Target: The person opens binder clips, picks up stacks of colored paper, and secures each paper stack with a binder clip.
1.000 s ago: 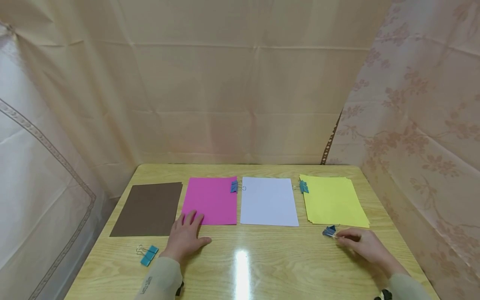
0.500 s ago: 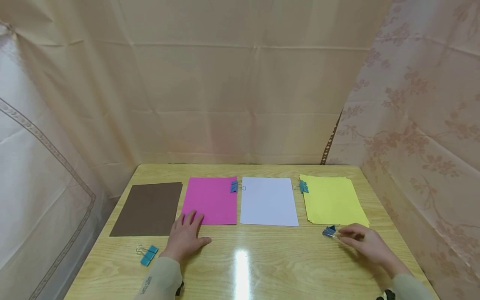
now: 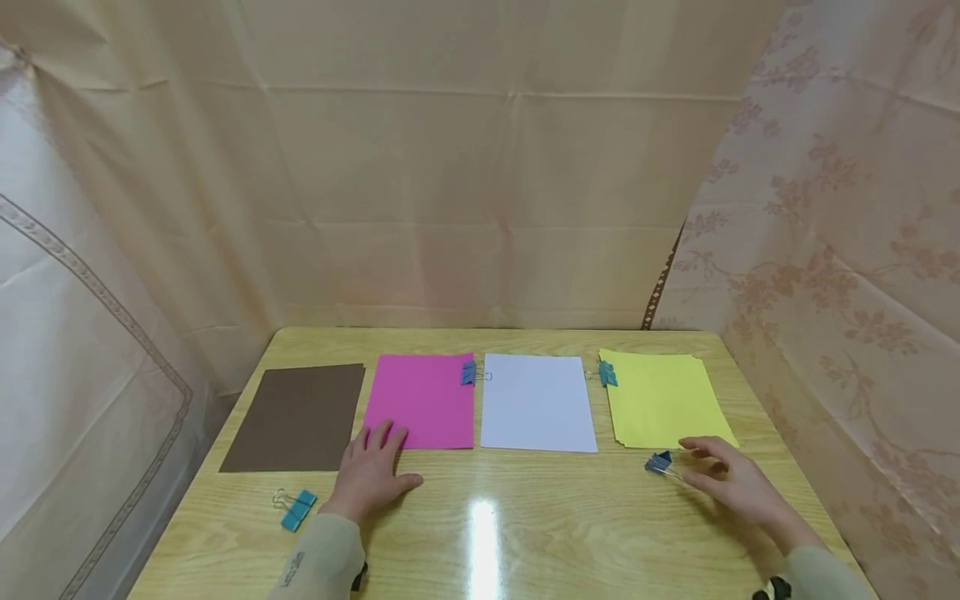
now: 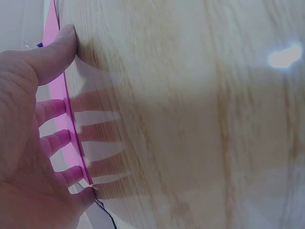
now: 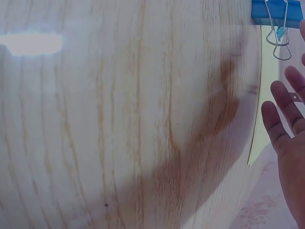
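Note:
My left hand (image 3: 372, 475) rests with spread fingers on the near left corner of a stack of pink paper (image 3: 420, 387). In the left wrist view its fingertips lie over the pink edge, the thumb apart. On the right, my right hand (image 3: 742, 487) hovers beside a blue binder clip (image 3: 657, 462), fingers parted from its wire handles and holding nothing. That clip (image 5: 274, 13) sits just in front of the yellow paper (image 3: 667, 400); whether it touches the paper I cannot tell. Other blue clips grip the pink stack's right edge (image 3: 468, 372) and the yellow stack's left edge (image 3: 608, 373).
White paper (image 3: 536, 404) lies between the pink and yellow stacks. Brown paper (image 3: 296, 417) is at the far left, with a loose teal binder clip (image 3: 299, 510) in front of it. Curtains (image 3: 480, 208) hang behind and beside the wooden table (image 3: 562, 533).
My right fingers have let go of the blue binder clip's handles and spread, drawing slightly away to the right. The clip stays put. My left hand has not moved.

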A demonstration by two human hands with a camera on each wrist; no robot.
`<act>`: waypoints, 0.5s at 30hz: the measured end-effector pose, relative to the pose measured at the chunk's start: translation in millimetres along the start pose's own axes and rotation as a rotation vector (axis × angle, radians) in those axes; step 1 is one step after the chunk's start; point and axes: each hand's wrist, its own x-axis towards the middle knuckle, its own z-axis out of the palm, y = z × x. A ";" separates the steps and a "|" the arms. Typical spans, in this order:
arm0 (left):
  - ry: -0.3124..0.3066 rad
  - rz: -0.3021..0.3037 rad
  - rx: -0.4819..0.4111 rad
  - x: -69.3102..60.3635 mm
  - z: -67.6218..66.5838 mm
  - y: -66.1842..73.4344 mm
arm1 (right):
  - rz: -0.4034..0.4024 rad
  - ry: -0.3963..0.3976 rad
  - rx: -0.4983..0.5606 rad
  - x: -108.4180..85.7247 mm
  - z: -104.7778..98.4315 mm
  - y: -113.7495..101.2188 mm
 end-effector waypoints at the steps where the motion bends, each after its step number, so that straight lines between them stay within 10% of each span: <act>1: 0.000 -0.001 0.000 0.0 -0.1 0.0 | -0.015 0.003 0.003 0.1 0.5 0.2; 15: -0.013 -0.014 -0.015 -0.5 -0.9 1.2 | 0.009 -0.058 -0.026 0.2 5.1 -2.8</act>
